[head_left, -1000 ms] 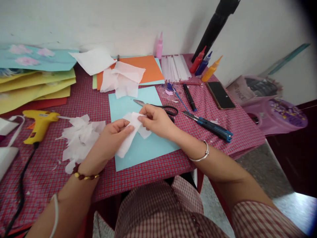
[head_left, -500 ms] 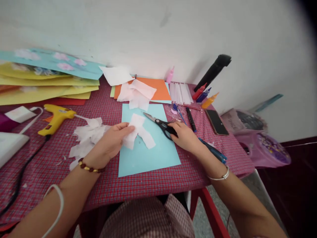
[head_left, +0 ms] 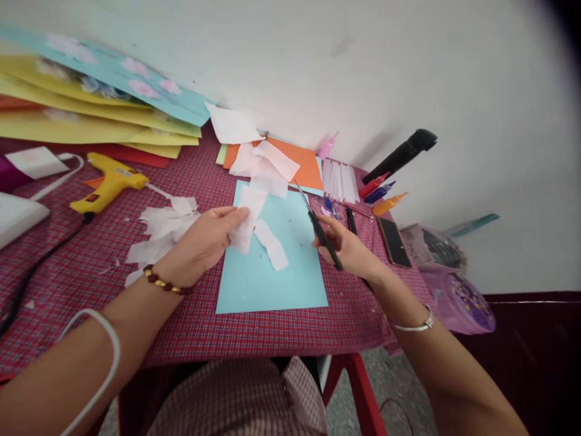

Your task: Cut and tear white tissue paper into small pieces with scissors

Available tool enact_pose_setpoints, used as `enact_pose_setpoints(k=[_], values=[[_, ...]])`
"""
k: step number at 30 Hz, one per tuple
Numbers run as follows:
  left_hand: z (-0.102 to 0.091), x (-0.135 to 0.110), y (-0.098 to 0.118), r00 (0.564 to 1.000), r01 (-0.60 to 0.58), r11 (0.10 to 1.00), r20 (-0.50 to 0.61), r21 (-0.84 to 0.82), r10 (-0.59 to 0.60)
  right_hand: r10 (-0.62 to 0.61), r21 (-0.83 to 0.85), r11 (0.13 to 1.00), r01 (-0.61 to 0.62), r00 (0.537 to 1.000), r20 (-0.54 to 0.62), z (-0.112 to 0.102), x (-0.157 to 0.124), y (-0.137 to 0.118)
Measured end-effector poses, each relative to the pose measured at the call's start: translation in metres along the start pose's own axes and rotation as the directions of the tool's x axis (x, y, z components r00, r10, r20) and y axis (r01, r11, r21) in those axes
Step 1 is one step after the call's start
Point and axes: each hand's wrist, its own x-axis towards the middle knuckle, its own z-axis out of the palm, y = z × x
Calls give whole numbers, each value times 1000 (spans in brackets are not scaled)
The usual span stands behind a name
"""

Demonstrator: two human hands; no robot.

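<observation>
Between thumb and fingers, my left hand (head_left: pixel 213 233) pinches a strip of thin white tissue paper (head_left: pixel 252 203) above a light blue sheet (head_left: pixel 272 290). A separate cut white piece (head_left: pixel 271 245) lies on that sheet, just right of the held strip. My right hand (head_left: pixel 342 245) is closed around black-handled scissors (head_left: pixel 318 230), lifted over the sheet's right edge with the blades pointing up and away. Left of my left hand, a pile of white tissue pieces (head_left: pixel 166 224) rests on the checked cloth.
A yellow glue gun (head_left: pixel 109 181) with a black cord lies at left. Stacked coloured sheets (head_left: pixel 100 115) stand behind it. More tissue (head_left: pixel 265 166) covers an orange sheet (head_left: pixel 299 158) at the back. White glue sticks (head_left: pixel 340 180), paint tubes (head_left: pixel 379 192) and a phone (head_left: pixel 394 242) lie right.
My right hand has picked the scissors up off the blue sheet and turned them on edge. The strip in my left hand is now apart from the piece on the sheet. The view has tilted.
</observation>
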Motion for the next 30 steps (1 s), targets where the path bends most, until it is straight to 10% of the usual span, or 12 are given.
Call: enact_pose_setpoints(k=[12, 30], values=[[3, -6, -4, 995, -58, 968, 89, 244, 37, 64, 171, 977, -129, 939, 339, 4, -14, -30], [11, -10, -4, 993, 11, 959, 108, 284, -44, 61, 390, 894, -219, 924, 378, 18, -13, -34]])
